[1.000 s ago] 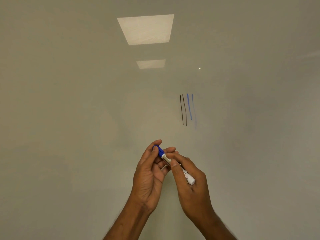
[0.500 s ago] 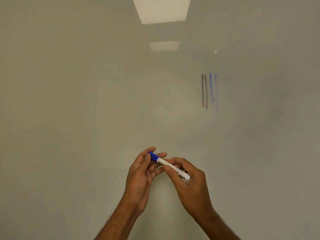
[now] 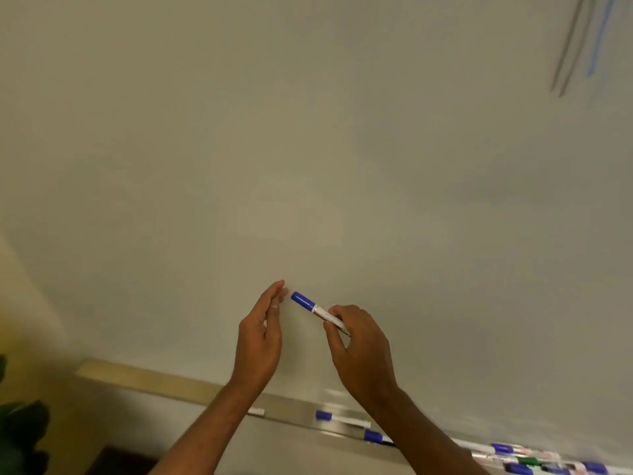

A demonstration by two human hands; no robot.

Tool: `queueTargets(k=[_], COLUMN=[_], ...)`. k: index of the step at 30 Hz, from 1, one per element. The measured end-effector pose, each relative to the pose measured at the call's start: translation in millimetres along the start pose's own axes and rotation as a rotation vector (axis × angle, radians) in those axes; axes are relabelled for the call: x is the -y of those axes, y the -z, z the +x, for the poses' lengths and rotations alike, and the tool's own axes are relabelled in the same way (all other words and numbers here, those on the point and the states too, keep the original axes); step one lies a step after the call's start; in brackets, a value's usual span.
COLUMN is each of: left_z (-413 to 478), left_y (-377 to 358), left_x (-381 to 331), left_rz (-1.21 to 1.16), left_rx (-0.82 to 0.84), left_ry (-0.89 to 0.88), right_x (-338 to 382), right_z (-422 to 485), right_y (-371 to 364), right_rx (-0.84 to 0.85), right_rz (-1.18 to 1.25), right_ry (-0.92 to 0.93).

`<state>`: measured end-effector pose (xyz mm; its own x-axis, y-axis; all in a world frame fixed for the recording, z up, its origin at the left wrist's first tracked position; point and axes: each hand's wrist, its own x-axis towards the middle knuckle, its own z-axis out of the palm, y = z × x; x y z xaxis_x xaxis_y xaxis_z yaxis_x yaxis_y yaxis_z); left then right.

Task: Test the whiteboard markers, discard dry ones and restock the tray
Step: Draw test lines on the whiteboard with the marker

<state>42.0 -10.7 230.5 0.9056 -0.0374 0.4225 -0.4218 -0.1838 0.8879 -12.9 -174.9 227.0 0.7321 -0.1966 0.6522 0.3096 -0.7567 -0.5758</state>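
Below the hands, the metal tray (image 3: 294,411) held more markers (image 3: 323,415). The right hand (image 3: 363,347) pinched the white body of the blue-capped marker (image 3: 310,305) with thumb and fingers. The left hand (image 3: 260,337) was open and held nothing, its fingertips just beside the cap. Far up past the right hand, thin test lines (image 3: 575,46) marked the whiteboard (image 3: 308,149).

We find the tray (image 3: 291,413) mostly bare toward the left; markers (image 3: 529,461) crowd its right end, and a plant (image 3: 20,426) fills the near left corner.
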Motion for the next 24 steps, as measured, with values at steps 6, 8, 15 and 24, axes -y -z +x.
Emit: queueTargets(k=[6, 8, 15, 24], left_z=[-20.5, -29.3, -61.9, -80.3], left_y=[53.4, 68.2, 93.8, 99.0], left_x=[103.5, 133.9, 207.4, 277.0], left_rz=[0.437, 0.565, 0.844, 0.889], left_rx=[0.005, 0.053, 0.238, 0.295], left_ry=[-0.011, 0.020, 0.130, 0.180], right_x=[-27.4, -34.9, -57.0, -80.6], right_z=[-41.6, -53.2, -83.8, -106.1], right_y=[-77.2, -100.6, -176.0, -257.7], right_rx=[0.133, 0.170, 0.343, 0.548], right_rz=[-0.034, -0.055, -0.152, -0.236], right_ry=[-0.085, -0.111, -0.166, -0.193])
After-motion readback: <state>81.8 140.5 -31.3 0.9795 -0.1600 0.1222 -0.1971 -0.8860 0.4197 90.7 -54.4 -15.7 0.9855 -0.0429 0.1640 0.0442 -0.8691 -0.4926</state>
